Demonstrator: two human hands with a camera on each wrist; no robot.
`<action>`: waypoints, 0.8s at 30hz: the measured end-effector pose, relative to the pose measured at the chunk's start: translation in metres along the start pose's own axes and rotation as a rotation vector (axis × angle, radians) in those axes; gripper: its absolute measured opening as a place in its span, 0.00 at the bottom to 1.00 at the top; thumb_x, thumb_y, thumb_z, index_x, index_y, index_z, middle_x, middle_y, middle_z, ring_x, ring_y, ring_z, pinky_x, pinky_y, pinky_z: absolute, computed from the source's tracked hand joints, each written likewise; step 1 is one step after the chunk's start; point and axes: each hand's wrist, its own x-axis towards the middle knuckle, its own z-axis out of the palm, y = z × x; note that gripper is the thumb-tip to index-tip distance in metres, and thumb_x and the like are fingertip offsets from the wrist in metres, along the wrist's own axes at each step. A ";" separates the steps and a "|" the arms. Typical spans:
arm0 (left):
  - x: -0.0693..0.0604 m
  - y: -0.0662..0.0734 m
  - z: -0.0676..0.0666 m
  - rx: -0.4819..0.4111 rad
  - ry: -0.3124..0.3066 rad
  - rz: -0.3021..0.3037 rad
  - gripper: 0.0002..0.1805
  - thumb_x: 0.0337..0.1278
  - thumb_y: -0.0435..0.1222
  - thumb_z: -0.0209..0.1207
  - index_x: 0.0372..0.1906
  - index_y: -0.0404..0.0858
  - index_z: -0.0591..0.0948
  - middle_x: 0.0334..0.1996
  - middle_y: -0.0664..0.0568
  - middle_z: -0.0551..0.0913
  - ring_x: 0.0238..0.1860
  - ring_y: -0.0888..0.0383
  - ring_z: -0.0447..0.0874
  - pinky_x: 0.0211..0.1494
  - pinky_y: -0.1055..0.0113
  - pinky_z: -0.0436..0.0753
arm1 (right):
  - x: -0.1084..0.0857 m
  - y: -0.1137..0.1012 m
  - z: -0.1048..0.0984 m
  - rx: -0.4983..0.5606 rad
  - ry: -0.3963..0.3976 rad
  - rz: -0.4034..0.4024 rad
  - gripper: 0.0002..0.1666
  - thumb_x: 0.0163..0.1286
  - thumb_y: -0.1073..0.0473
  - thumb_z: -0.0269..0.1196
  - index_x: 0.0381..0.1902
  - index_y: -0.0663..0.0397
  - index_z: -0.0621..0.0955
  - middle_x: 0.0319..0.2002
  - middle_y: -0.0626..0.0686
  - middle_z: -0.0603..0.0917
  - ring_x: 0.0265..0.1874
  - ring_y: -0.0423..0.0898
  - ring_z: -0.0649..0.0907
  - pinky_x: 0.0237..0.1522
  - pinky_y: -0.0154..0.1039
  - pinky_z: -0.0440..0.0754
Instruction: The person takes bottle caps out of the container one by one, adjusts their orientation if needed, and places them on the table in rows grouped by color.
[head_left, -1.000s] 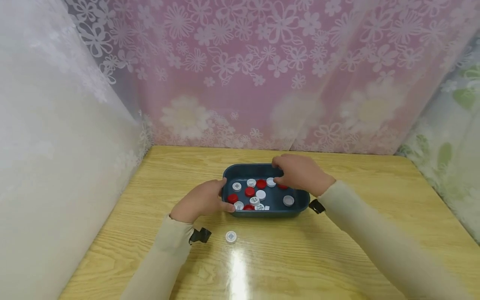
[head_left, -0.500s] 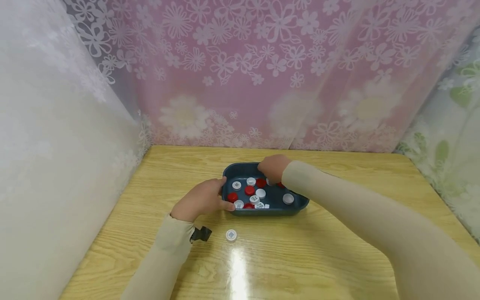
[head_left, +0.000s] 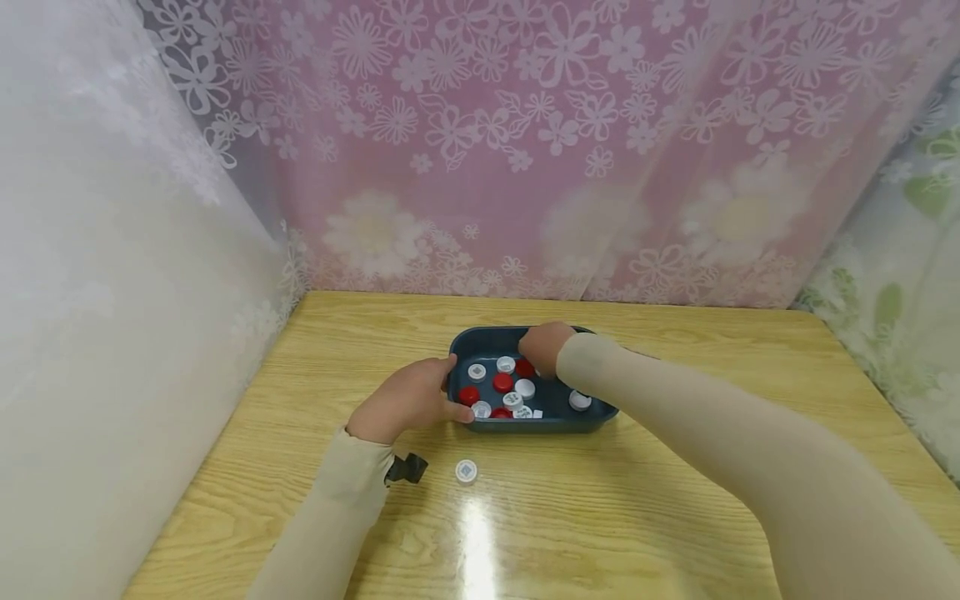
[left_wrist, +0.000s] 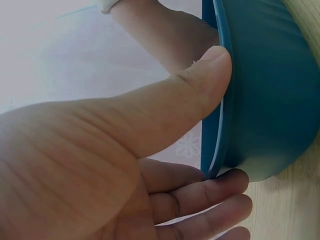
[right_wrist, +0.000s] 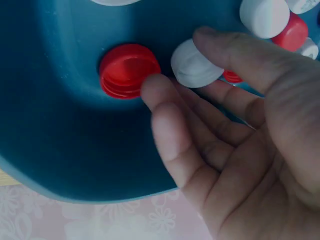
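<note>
A dark blue plastic tray (head_left: pixel 542 426) on the table holds several red and white bottle caps. My left hand (head_left: pixel 403 403) grips its left end, the thumb (left_wrist: pixel 216 62) over the rim and the fingers against the outer side. Inside the tray, my right hand (head_left: pixel 546 348) reaches down from the right with the wrist bent. In the right wrist view, its thumb and a finger pinch a tilted white bottle cap (right_wrist: pixel 192 65). Beside the fingertips, a red cap (right_wrist: pixel 125 70) lies hollow side up. The head view hides the pinched cap behind the hand.
One white cap (head_left: pixel 466 472) lies on the wooden table (head_left: pixel 600 517) in front of the tray. Inside the tray, a white cap (head_left: pixel 579 401) sits near the right end, apart from the cluster on the left. A floral curtain (head_left: pixel 480 167) hangs behind.
My right hand has turned over and moved left and down into the tray, with the forearm swinging across its right end. The left hand keeps its grip.
</note>
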 end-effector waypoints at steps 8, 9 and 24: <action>-0.001 0.001 0.000 0.002 0.004 0.004 0.54 0.54 0.51 0.76 0.80 0.35 0.62 0.74 0.42 0.71 0.73 0.45 0.70 0.74 0.50 0.71 | -0.002 0.003 -0.001 0.050 0.022 -0.011 0.17 0.64 0.58 0.74 0.50 0.54 0.87 0.37 0.52 0.88 0.31 0.48 0.81 0.44 0.43 0.86; -0.001 0.002 0.000 0.002 0.004 0.004 0.54 0.54 0.51 0.76 0.80 0.35 0.62 0.74 0.42 0.71 0.73 0.45 0.70 0.74 0.50 0.71 | -0.004 0.005 -0.004 0.071 0.033 -0.013 0.17 0.64 0.58 0.74 0.50 0.54 0.87 0.38 0.51 0.88 0.32 0.48 0.81 0.45 0.43 0.86; 0.003 -0.007 -0.001 -0.053 0.012 0.005 0.48 0.60 0.51 0.72 0.79 0.37 0.65 0.60 0.46 0.82 0.57 0.50 0.81 0.63 0.53 0.81 | -0.109 0.011 -0.044 0.524 0.601 -0.136 0.16 0.73 0.47 0.67 0.51 0.48 0.82 0.36 0.43 0.81 0.33 0.41 0.77 0.36 0.40 0.79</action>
